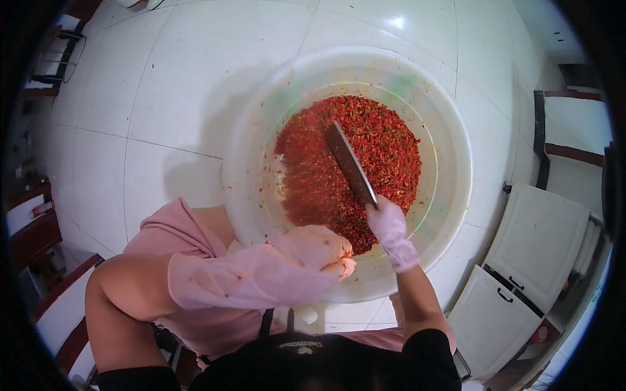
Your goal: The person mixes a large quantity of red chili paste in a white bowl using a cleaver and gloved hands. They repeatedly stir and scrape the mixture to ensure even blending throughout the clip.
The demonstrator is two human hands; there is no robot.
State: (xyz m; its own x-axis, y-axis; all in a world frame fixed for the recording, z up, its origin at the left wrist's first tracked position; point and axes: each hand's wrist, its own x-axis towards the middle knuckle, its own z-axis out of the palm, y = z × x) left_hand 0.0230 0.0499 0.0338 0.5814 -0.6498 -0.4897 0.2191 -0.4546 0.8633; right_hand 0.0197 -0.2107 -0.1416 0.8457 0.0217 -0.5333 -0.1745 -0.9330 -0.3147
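Note:
Before me stands a large round white plastic tub point(442, 210) holding a heap of finely chopped red chilli peppers point(386, 137) with green and yellow bits. My right hand point(389, 222), in a short pale pink glove, grips the handle end of a cleaver point(352, 166). Its broad blade is tilted over the middle of the heap, spine or edge up; I cannot tell which. At the tub's near side is my left hand point(323, 251), in a long, loose pink glove spotted with red flecks. Its fingers are curled in, with nothing visible in them.
Pale floor tiles point(181, 93) surround the tub. White cabinet doors point(538, 234) with black handles stand at the right. A wire rack point(71, 58) is at the upper left, and a small red canister point(41, 209) sits on the left. My pink-clad leg point(171, 229) is beside the tub.

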